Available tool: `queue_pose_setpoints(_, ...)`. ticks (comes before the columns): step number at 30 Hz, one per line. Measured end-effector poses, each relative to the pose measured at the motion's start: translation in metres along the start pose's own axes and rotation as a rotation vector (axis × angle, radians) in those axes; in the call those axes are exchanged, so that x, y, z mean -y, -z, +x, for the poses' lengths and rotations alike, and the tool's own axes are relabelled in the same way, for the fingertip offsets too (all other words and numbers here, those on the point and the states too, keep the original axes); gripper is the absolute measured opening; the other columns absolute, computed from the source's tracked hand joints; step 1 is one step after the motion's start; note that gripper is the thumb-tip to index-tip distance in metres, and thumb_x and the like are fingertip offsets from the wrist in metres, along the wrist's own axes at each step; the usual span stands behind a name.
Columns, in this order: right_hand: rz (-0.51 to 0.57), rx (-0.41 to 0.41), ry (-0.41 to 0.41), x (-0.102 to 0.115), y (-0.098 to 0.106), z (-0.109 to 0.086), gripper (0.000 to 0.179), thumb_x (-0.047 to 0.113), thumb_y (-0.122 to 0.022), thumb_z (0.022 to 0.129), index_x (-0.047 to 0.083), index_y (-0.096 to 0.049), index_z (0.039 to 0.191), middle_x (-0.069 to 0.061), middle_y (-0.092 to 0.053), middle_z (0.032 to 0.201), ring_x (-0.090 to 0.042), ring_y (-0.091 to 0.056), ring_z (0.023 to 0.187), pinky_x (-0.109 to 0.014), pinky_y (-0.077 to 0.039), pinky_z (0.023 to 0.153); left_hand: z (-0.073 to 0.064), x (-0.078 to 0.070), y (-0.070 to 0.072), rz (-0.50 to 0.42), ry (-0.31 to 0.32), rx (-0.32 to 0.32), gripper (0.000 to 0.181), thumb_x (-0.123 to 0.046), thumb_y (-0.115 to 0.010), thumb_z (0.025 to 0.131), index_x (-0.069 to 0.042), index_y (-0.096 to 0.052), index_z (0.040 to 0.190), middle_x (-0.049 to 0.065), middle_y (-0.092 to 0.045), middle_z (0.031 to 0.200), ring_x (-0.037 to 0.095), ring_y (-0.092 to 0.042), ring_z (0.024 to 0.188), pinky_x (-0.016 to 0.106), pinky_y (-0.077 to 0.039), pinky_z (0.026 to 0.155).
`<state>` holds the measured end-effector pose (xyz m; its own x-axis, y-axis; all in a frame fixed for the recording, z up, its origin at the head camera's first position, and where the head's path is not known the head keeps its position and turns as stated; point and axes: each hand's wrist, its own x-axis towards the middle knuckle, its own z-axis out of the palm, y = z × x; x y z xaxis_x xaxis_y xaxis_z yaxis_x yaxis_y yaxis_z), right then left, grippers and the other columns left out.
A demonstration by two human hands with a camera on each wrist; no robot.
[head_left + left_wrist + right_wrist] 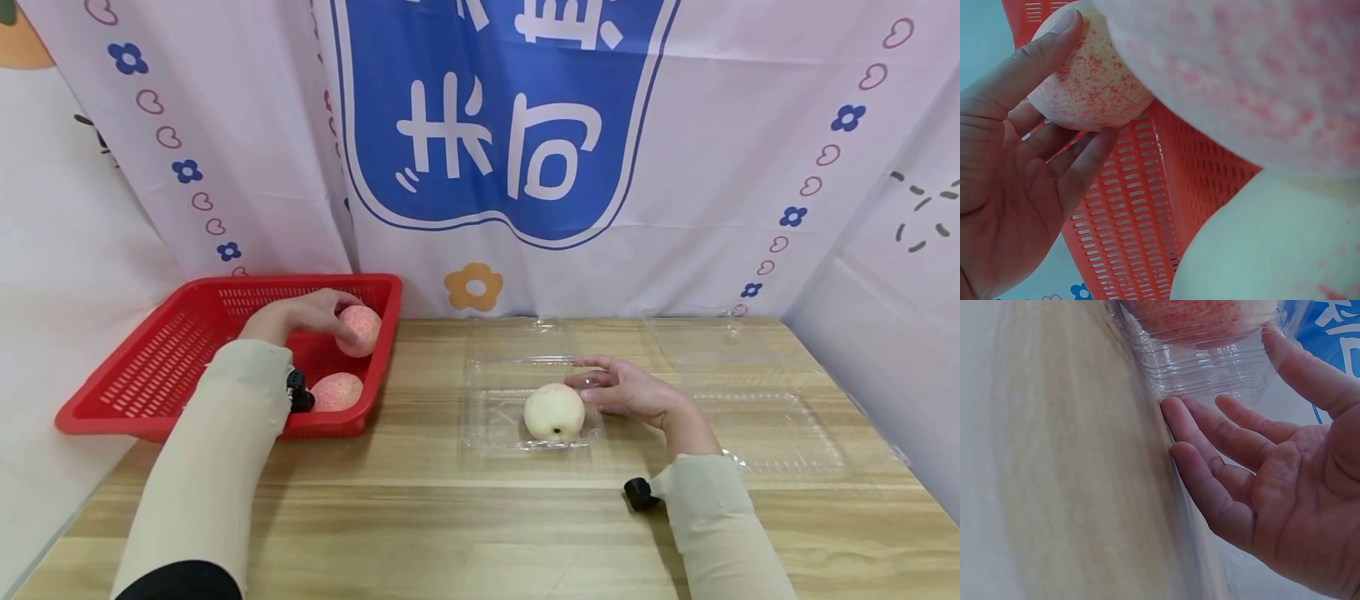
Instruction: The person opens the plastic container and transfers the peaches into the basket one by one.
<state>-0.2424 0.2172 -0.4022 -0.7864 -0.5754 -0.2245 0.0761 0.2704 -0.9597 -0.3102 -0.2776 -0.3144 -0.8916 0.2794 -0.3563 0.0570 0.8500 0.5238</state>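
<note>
Inside the red basket (390, 358), my left hand (300, 317) grips a speckled pink peach (362, 331), thumb on one side and fingers beneath in the left wrist view. Another pink peach (337, 392) lies in the basket's near right corner. At the right, a pale peach (553, 412) sits in a clear plastic clamshell box (491, 425) whose lid lies back. My right hand (630, 392) is at the box's right side with fingers spread. In the right wrist view its thumb is by the peach and box rim, the other fingers low beside the box wall (1210, 375).
A second clear clamshell box (780, 429) lies opened on the right of the wooden table (450, 533). A printed cloth (720, 167) hangs behind the table. Two more peach surfaces, one pink (1260, 75) and one pale (1272, 244), loom close to the left wrist camera.
</note>
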Motion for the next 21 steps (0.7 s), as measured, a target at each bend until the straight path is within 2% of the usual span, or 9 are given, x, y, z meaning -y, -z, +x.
queue_pose_setpoints(5,0.001,-0.001,-0.003,0.0005,0.0,-0.0002,0.075,0.014,-0.064,0.096,-0.002,-0.019,0.154,-0.029,-0.035,0.154,-0.042,-0.034,0.144,-0.049,-0.037,0.112,0.0002,0.0004,-0.0028,-0.004,0.046,0.033,0.092,-0.037,-0.084,0.075,-0.008,-0.036,0.148,0.02,-0.04,0.144,0.042,-0.035,0.132,0.061,-0.046,0.102)
queue_pose_setpoints(9,0.003,0.0,-0.005,0.0005,-0.0002,0.0,0.075,0.014,-0.064,0.096,-0.002,-0.019,0.155,-0.029,-0.035,0.154,-0.042,-0.034,0.144,-0.05,-0.036,0.113,0.0003,0.0016,-0.0047,-0.008,0.068,0.052,0.095,-0.038,-0.084,0.074,-0.008,-0.034,0.149,0.021,-0.037,0.145,0.043,-0.032,0.133,0.061,-0.046,0.102)
queue_pose_setpoints(21,-0.001,-0.006,-0.005,0.0004,-0.0001,-0.0002,0.076,0.014,-0.064,0.096,-0.002,-0.02,0.155,-0.028,-0.036,0.154,-0.042,-0.034,0.144,-0.049,-0.038,0.112,0.0022,-0.0016,-0.0047,0.005,0.078,0.075,0.095,-0.038,-0.085,0.073,-0.009,-0.036,0.149,0.02,-0.039,0.144,0.042,-0.034,0.132,0.061,-0.047,0.101)
